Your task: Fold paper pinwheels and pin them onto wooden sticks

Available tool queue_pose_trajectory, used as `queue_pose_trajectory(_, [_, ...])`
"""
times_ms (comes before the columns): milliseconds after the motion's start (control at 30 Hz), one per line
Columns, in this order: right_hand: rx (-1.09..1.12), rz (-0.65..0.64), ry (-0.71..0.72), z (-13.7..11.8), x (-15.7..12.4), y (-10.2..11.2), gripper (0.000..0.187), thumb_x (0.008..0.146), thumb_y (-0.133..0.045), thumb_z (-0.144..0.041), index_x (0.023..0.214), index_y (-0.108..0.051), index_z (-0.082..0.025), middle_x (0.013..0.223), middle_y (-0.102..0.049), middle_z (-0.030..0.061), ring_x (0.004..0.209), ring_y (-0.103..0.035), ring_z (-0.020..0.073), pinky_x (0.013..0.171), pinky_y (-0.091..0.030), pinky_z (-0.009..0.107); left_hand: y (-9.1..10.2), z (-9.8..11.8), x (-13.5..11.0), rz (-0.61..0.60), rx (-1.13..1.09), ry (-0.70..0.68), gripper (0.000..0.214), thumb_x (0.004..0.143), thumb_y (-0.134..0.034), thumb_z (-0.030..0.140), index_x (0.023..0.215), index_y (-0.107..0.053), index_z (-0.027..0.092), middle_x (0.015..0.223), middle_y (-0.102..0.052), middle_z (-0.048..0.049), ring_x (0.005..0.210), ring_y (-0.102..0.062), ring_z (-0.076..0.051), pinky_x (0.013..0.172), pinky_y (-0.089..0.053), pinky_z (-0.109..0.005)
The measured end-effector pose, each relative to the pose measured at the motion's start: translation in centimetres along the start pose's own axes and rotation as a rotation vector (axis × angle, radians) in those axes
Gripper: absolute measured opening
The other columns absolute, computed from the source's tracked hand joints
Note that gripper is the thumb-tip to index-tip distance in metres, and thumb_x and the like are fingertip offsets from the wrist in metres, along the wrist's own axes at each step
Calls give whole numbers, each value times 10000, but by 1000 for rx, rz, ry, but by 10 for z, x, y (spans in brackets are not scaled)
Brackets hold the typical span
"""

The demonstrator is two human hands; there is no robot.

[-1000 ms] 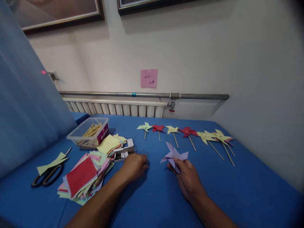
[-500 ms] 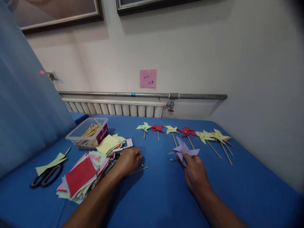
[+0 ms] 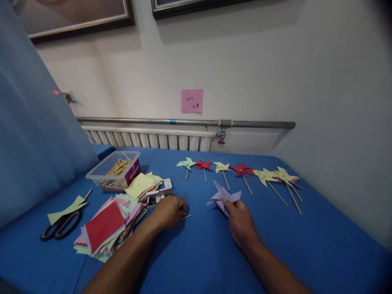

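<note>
Held between the thumb and fingers of my right hand [image 3: 241,222] is a lavender paper pinwheel [image 3: 223,197], its blades folded in and no stick visible on it. My left hand [image 3: 172,210] is closed, fingertips pointing down at the cloth. Whatever they pinch is hidden or too small to name. A thin wooden stick [image 3: 186,217] lies partly under that hand. Just behind it stands a small open box [image 3: 152,201] with dark little pieces inside.
On the left are a paper stack [image 3: 105,228], black-handled scissors [image 3: 65,226] under a pale green strip, and a clear tub [image 3: 104,167] of sticks. Finished pinwheels, such as a red one [image 3: 241,169], lie along the back of the blue tablecloth [image 3: 202,261].
My right hand has moved left with the lavender pinwheel. My left hand has shifted slightly right and down, over where a small bead-like piece lay beside the stick.
</note>
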State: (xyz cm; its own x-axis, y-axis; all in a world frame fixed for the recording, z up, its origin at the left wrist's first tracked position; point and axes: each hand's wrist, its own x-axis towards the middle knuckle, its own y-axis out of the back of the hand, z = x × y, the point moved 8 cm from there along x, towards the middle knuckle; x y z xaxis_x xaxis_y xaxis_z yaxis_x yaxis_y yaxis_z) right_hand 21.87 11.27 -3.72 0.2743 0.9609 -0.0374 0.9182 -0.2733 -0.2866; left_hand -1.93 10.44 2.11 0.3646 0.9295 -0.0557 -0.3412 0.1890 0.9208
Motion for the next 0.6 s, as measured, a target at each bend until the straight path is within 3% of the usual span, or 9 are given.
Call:
queue_pose_trajectory(167, [38,-41,-90,6,-13,-10,307,712,-858,-409,911,-773,-192,819,-813,21,778,-740,242,745,-576,337,2,4,0,13,15,-19,163,822,-605,115,836,-733,214,934,-764,-36,898,-672,-204,725,-383,-285])
queue_pose_trajectory(300, [33,-56,-89,3,-21,-14,342,713,-856,-430,935,-768,-186,806,-809,26,842,-753,266,770,-571,339,3,8,-3,-21,47,-34,168,834,-589,124,784,-722,215,865,-751,-36,846,-658,-200,710,-379,-290])
queue_pose_trajectory(600, [23,-43,-88,4,-23,-14,340,699,-860,-453,888,-755,-191,761,-793,14,777,-740,249,729,-563,322,-7,10,2,16,69,-98,186,903,-576,147,804,-720,211,927,-739,-81,935,-663,-242,805,-442,-311])
